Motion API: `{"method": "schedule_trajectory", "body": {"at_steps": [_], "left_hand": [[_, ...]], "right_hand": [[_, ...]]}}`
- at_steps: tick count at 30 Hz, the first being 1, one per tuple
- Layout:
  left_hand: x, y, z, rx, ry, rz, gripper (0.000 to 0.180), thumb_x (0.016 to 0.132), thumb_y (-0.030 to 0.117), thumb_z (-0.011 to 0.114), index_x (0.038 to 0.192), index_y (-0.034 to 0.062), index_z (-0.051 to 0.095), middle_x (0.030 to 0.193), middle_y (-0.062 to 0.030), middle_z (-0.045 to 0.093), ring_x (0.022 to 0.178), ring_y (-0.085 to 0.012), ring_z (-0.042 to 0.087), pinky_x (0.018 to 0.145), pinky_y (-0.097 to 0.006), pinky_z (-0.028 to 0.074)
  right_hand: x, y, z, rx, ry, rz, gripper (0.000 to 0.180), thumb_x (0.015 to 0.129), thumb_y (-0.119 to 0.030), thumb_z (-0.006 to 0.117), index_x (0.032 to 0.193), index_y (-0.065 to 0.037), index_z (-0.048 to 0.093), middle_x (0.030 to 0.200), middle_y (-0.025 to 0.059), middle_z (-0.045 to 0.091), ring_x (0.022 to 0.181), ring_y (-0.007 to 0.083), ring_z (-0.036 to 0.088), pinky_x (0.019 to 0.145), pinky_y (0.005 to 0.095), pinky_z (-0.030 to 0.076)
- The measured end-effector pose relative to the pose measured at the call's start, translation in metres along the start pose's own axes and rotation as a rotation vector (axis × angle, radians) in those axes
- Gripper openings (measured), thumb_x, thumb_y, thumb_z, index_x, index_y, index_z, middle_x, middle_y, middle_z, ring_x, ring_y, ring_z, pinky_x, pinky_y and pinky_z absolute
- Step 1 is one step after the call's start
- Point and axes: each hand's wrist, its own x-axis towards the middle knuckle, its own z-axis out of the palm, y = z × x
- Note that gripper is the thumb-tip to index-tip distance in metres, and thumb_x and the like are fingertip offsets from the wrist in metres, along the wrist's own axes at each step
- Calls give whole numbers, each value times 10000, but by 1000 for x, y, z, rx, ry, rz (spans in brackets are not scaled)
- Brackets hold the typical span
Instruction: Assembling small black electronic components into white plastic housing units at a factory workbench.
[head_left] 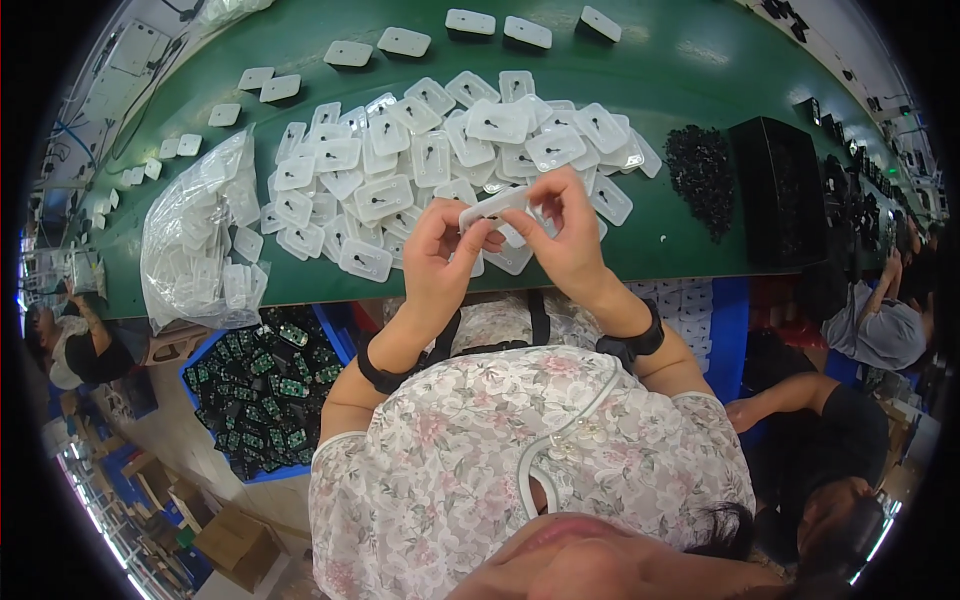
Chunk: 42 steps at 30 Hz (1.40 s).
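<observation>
Both my hands meet over the near part of a green table, fingers pinched on one white plastic cover (492, 205). My left hand (440, 245) grips its left end. On the right end, my right hand (568, 230) has thumb and fingers closed; whether a small black part is also pinched there is hidden. Just beyond my hands spreads a heap of similar white rounded-rectangle covers (385, 197), many with a small black piece at the middle. To the right lies a pile of small black parts (700, 175).
A clear bag of white pieces (190, 235) lies at the left. A blue bin (350, 345) of green circuit boards stands below the table edge. A black box (775, 190) is at the right. White-topped units (405, 42) line the back. Other people sit at both sides.
</observation>
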Motion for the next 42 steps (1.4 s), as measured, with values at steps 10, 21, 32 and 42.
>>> {"method": "schedule_trajectory", "body": {"at_steps": [10, 21, 32, 42], "left_hand": [[-12, 0, -9, 126, -103, -66, 54, 852, 13, 557, 856, -28, 522, 836, -63, 517, 714, -135, 616, 604, -224, 500], [-32, 28, -35, 460, -235, -20, 179, 878, -2, 487, 1041, -19, 559, 824, -52, 540, 674, -124, 600, 599, -242, 493], [23, 31, -157, 494, 545, 86, 139, 887, 69, 493, 945, -24, 579, 645, -58, 597, 495, -84, 545, 429, -231, 423], [64, 15, -171, 1089, 505, 116, 184, 833, 182, 594, 946, 36, 594, 600, -101, 604, 499, -205, 575, 474, -315, 431]], "right_hand": [[8, -15, -15, 150, -389, 335, 246, 715, -86, 722, 856, -47, 525, 725, -60, 475, 628, 31, 397, 556, 176, 334], [1, -5, -4, 91, -550, 275, 231, 716, -54, 725, 827, -38, 523, 750, -8, 544, 642, 38, 499, 544, 172, 394], [11, 5, -10, 317, -266, 233, 228, 888, -138, 559, 1088, -36, 516, 823, 11, 573, 606, 45, 486, 509, 154, 347], [23, 68, -141, -578, 494, 181, 249, 853, -232, 611, 996, -28, 604, 843, 41, 595, 701, 120, 553, 630, 254, 454]]}}
